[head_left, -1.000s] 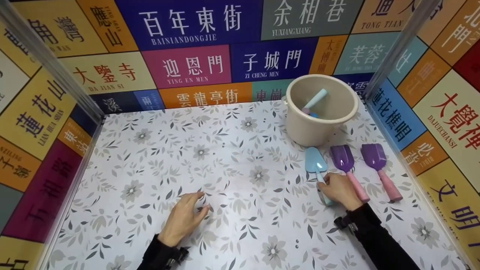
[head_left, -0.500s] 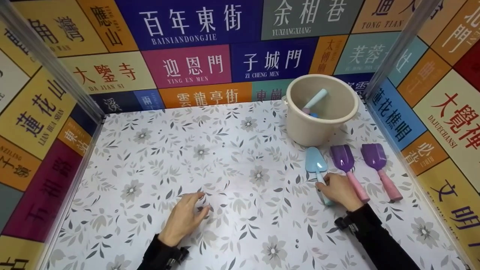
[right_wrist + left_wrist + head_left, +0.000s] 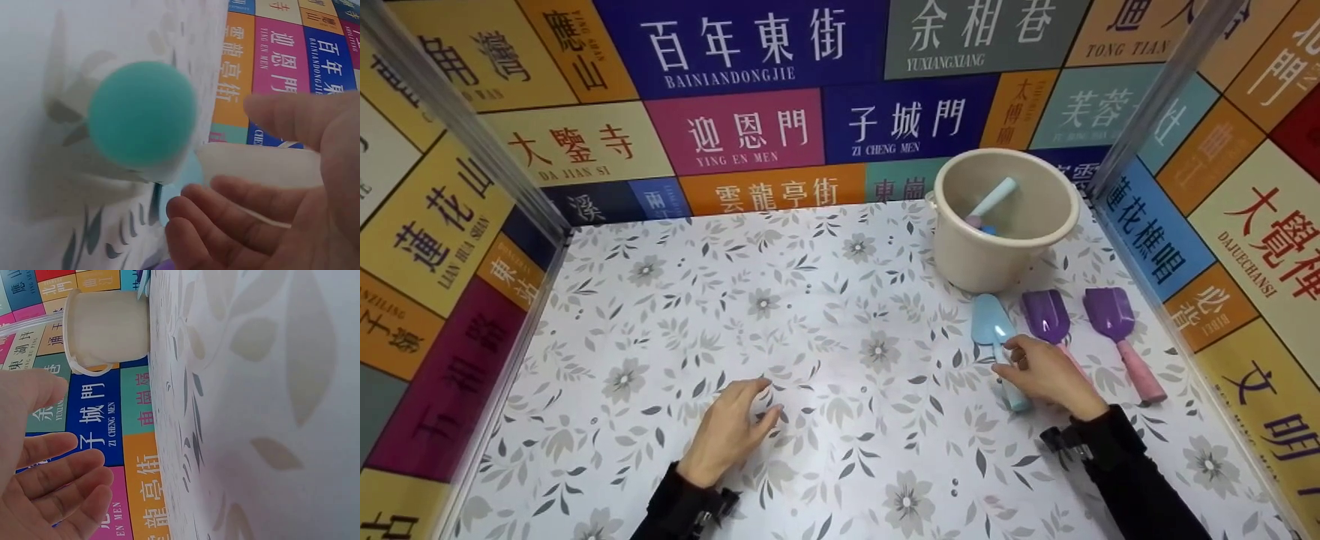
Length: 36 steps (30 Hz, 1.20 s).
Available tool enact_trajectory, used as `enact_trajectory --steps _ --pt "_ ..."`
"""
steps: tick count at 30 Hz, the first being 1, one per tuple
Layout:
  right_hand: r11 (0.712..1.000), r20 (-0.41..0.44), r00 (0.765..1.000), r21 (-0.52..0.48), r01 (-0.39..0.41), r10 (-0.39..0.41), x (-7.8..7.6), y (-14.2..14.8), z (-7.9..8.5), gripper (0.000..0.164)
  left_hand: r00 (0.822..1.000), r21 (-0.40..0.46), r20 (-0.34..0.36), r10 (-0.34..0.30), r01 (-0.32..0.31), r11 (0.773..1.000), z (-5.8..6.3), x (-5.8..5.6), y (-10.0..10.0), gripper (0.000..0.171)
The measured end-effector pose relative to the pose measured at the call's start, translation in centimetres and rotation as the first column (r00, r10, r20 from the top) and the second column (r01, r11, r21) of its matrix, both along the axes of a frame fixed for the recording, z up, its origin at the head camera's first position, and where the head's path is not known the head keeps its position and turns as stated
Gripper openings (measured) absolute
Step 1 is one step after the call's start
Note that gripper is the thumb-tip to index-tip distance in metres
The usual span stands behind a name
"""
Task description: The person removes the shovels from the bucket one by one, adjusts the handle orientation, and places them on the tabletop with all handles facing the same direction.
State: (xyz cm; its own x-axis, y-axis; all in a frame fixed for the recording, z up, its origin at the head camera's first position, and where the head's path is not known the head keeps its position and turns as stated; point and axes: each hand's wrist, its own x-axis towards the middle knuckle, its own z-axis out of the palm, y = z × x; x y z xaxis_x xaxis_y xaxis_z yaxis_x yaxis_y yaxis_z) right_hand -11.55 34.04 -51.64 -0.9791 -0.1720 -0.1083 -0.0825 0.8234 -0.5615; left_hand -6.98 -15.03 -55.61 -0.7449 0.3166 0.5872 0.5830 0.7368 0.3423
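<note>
My right hand (image 3: 1051, 376) hovers over the handle of a light blue toy shovel (image 3: 990, 322) lying on the table. Its thumb and fingers are spread apart, and the right wrist view shows a gap between them and the shovel's green handle end (image 3: 143, 115). Just right of that hand lies a purple shovel (image 3: 1044, 315), its pink handle partly covered by the hand. Another purple shovel (image 3: 1110, 313) rests farther right. My left hand (image 3: 727, 433) holds nothing, low over the flowered tabletop, with its fingers relaxed, as the left wrist view also shows.
Behind the shovels stands a cream bucket (image 3: 982, 262) with a pale blue handle (image 3: 995, 196) and other small coloured parts inside. Printed panels (image 3: 750, 135) wall off the back and both sides of the flowered tabletop (image 3: 810, 322).
My right hand has let go of the light blue shovel's handle, its fingers spreading and lifting slightly to the right. The shovel lies where it was; my left hand has hardly moved.
</note>
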Motion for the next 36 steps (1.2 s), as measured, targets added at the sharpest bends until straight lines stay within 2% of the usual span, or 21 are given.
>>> enact_trajectory --steps 4,10,17,21,25,29,32,34,36 --pt "0.999 -0.046 0.998 -0.018 -0.047 0.046 0.3 -0.4 0.6 0.046 1.0 -0.004 -0.015 0.006 -0.007 1.0 0.2 -0.1 0.4 0.039" --pt "0.998 -0.142 0.988 -0.013 -0.064 0.062 0.7 -1.1 1.5 0.045 0.998 -0.005 -0.057 -0.01 0.01 1.0 0.6 -0.7 1.3 0.041" --pt "0.994 -0.27 0.957 -0.011 -0.113 0.106 0.6 -1.4 2.3 0.039 0.996 0.017 -0.075 -0.052 0.054 0.998 1.4 -1.1 2.4 0.042" --pt "0.994 -0.296 0.95 -0.009 -0.107 0.1 0.3 -1.4 3.4 0.038 0.995 0.01 -0.072 -0.072 0.073 0.997 1.6 -1.2 3.0 0.041" --pt "0.995 -0.296 0.951 -0.007 -0.096 0.09 -0.1 -1.2 5.1 0.04 0.994 -0.025 -0.072 -0.082 0.08 0.996 1.5 -1.2 3.4 0.041" --pt "0.996 -0.329 0.94 0.003 -0.092 0.088 -0.9 -0.9 7.4 0.04 0.994 -0.057 -0.048 -0.099 0.096 0.994 1.4 -1.1 3.9 0.041" --pt "0.995 -0.381 0.919 0.013 -0.102 0.099 -1.9 -0.6 9.3 0.038 0.994 -0.062 -0.001 -0.112 0.112 0.992 1.4 -1.0 4.3 0.041" --pt "0.995 -0.386 0.917 0.018 -0.101 0.1 -2.7 -0.4 10.7 0.04 0.993 -0.065 0.028 -0.119 0.12 0.991 1.4 -1.0 4.6 0.04" --pt "0.996 -0.36 0.928 0.023 -0.089 0.091 -3.8 -0.3 12.3 0.042 0.991 -0.065 0.047 -0.124 0.126 0.99 1.4 -0.9 4.8 0.039"
